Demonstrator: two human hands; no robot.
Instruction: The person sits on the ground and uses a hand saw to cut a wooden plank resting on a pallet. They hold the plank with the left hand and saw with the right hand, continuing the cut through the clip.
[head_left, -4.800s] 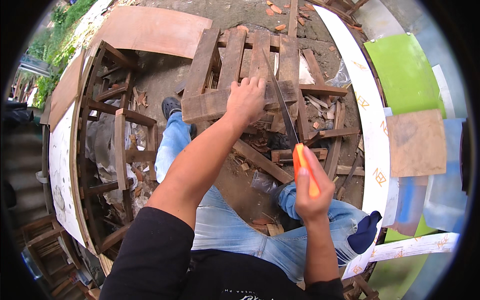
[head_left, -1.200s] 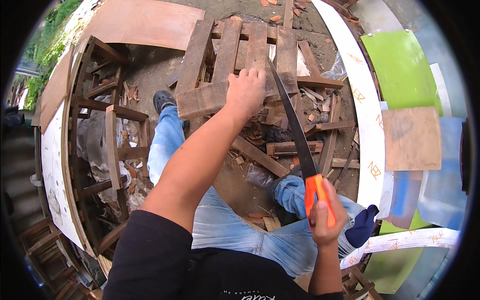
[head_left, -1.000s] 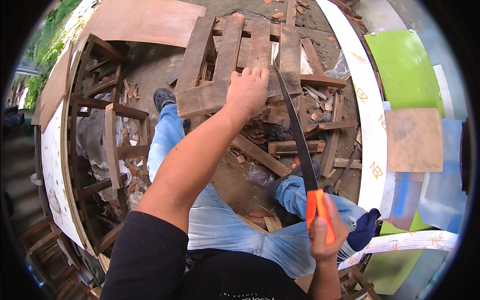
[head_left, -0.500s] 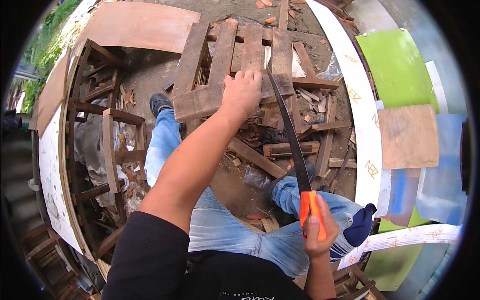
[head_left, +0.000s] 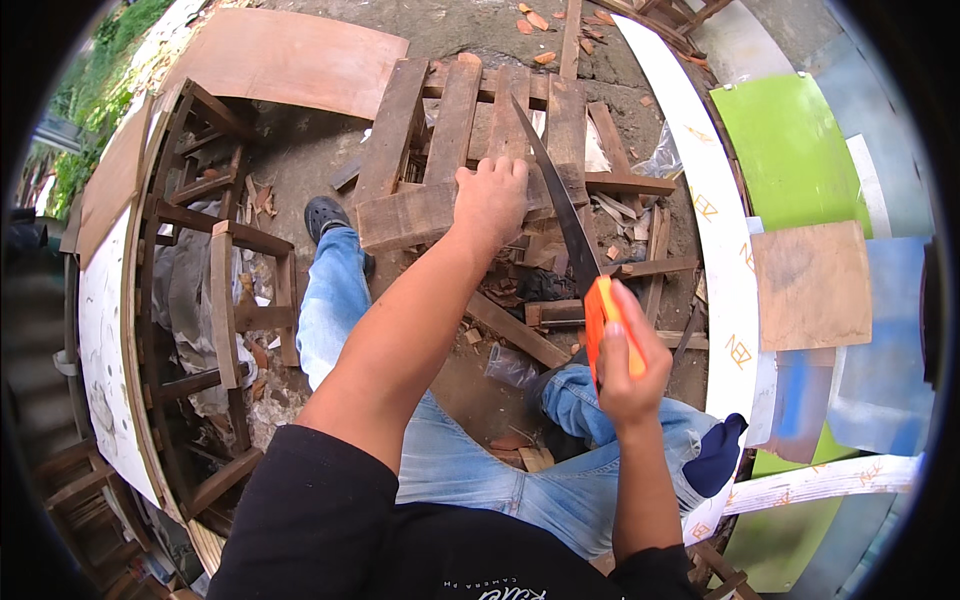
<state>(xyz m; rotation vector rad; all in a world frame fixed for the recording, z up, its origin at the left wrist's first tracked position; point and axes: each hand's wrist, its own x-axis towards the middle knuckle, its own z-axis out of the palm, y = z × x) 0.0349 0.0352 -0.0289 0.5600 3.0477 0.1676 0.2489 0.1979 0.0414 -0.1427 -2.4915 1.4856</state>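
Observation:
A slatted brown wooden frame, much like a small pallet (head_left: 450,125), stands in front of me with a thick board across its near end. My left hand (head_left: 492,200) is closed over that near board, fingers curled across its upper edge. In my right hand (head_left: 634,378) is a handsaw (head_left: 578,240) with an orange and yellow handle and a long dark blade. The blade crosses the near board just right of my left hand, its tip pointing away from me over the slats. Whether its teeth touch the wood, I cannot tell.
Dark wooden frames (head_left: 222,290) stand at the left. Loose wood pieces (head_left: 520,330) and a clear plastic cup (head_left: 510,366) lie on the ground between my legs. A brown sheet (head_left: 290,60) lies at the far left. White edging (head_left: 690,200) and a green panel (head_left: 790,150) run along the right.
My right hand has pushed the handsaw forward, away from my body, so more of the blade lies beyond the near board. The left hand keeps its hold on the board.

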